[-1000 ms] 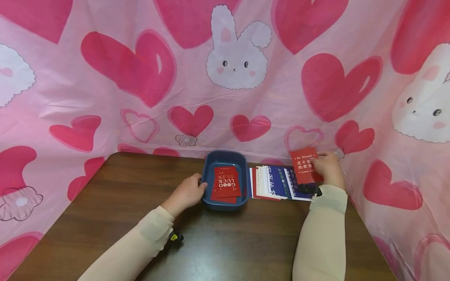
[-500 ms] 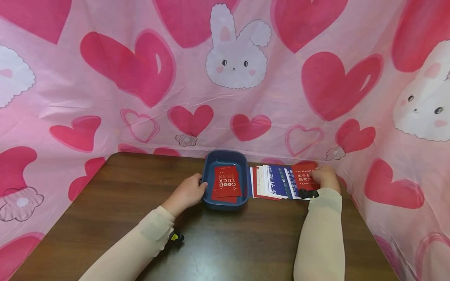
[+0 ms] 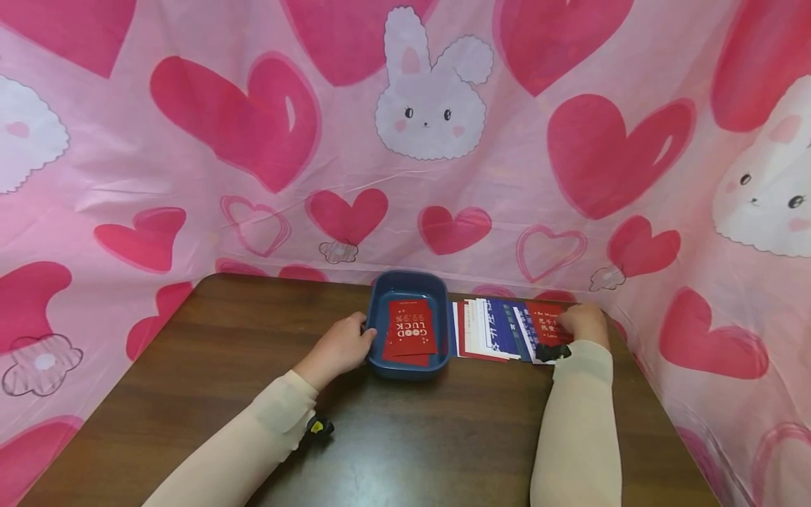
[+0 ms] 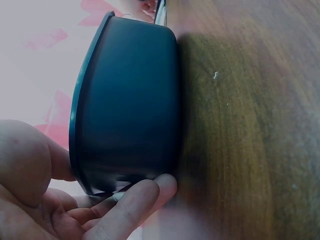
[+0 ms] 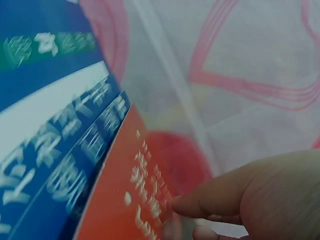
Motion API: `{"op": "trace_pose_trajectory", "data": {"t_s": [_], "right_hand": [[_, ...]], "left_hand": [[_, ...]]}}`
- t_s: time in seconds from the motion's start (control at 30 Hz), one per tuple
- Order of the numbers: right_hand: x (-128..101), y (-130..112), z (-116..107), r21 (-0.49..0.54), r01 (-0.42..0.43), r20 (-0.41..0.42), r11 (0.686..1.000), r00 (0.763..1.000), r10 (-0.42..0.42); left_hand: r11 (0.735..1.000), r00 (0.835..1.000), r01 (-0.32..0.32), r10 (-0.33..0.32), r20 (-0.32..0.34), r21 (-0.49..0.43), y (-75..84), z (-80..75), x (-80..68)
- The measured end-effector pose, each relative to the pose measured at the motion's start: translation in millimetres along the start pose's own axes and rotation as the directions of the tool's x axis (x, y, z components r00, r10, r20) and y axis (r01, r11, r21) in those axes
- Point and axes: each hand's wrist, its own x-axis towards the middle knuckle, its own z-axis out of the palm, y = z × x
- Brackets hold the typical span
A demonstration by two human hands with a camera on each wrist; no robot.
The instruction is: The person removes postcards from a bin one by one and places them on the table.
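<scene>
A dark blue plastic bin [image 3: 408,371] stands on the table, with red cards [image 3: 410,327] printed "GOOD LUCK" lying inside. My left hand [image 3: 340,348] grips the bin's left side; the left wrist view has its thumb at the rim and fingers against the end wall. To the right of the bin, overlapping blue, white and red cards [image 3: 500,327] lie fanned in a row. At the row's right end my right hand [image 3: 586,325] pinches the right edge of a red card [image 3: 546,317] with white writing. In the right wrist view, the thumb presses on its printed face.
The brown wooden table [image 3: 405,436] extends in front of both arms. A pink curtain [image 3: 266,141] with hearts and rabbits hangs behind and beside the table, close to its back edge. Dark wrist straps [image 3: 319,427] show at the cuffs.
My right hand has lowered the red card from above the row onto its right end, then shifted slightly. The left hand and the bin have stayed in place.
</scene>
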Motion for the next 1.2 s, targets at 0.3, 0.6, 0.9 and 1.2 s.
{"op": "trace_pose_trajectory", "data": {"t_s": [0.3, 0.6, 0.9, 1.2], "right_hand": [[-21.7, -45.3, 1.7, 0.035, 0.282, -0.025, 0.959, 0.959, -0.281], [-78.8, -131.5, 45.4, 0.134, 0.57, 0.087, 0.81, 0.808, -0.583], [-114.4, -193.2, 105.6, 0.102, 0.6, 0.326, 0.794, 0.734, -0.596], [-108.5, -222.2, 149.6, -0.224, 0.647, 0.372, 0.729, 0.748, -0.55]], "left_hand": [[0.999, 1.0, 0.009, -0.009, 0.019, -0.035, -2.4, -1.2, -1.6], [0.999, 0.999, -0.042, 0.042, 0.009, -0.024, -9.4, 1.3, 2.7], [1.0, 1.0, 0.008, -0.009, -0.023, -0.03, -2.8, -0.7, 0.6], [0.994, 1.0, 0.001, -0.001, -0.003, -0.107, -1.9, 0.4, -0.4]]}}
